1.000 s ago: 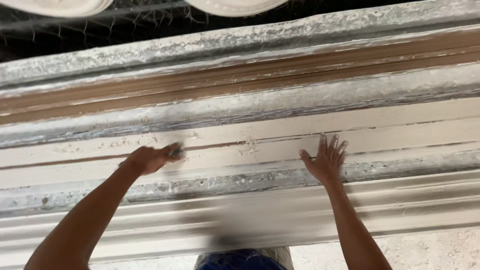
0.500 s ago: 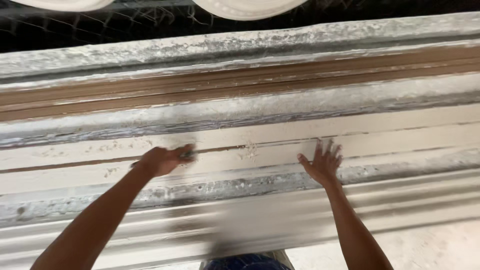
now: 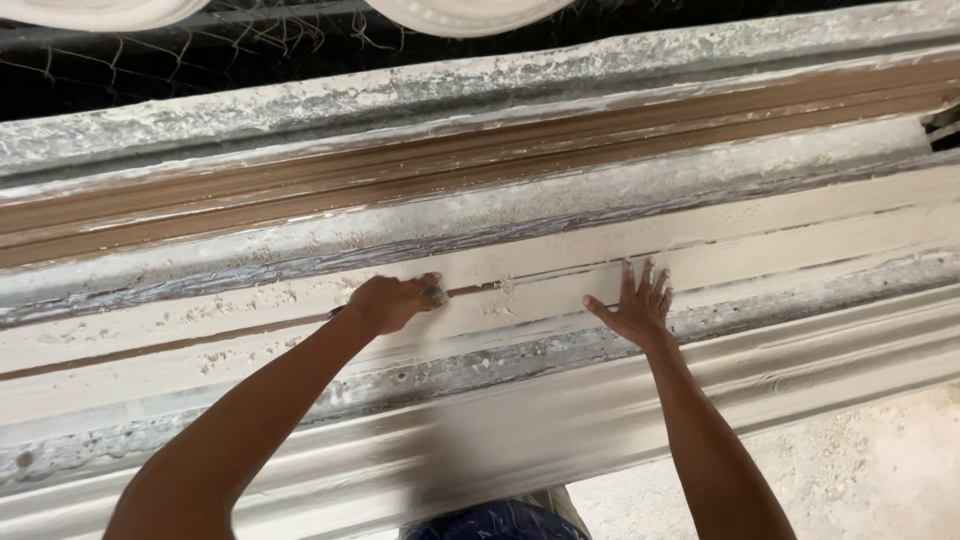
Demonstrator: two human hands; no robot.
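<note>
My left hand (image 3: 392,301) is closed around a small dark tool, mostly hidden in the fist, and presses it on a long cream plaster moulding strip (image 3: 760,250) that runs across the view. Its tip lies on a thin brown groove in the strip. My right hand (image 3: 634,306) lies flat with fingers spread on the same strip, a little to the right. Bits of wet plaster crumbs lie around both hands.
Beyond the strip runs a brown grooved mould channel (image 3: 480,160) with crusted grey edges. A second pale moulding (image 3: 800,370) lies nearer me. White round plaster pieces (image 3: 460,12) and netting sit at the top. Sandy floor (image 3: 880,470) shows at lower right.
My left hand has slid to the right along the strip with the tool. My right hand has stayed flat on the strip at about the same spot.
</note>
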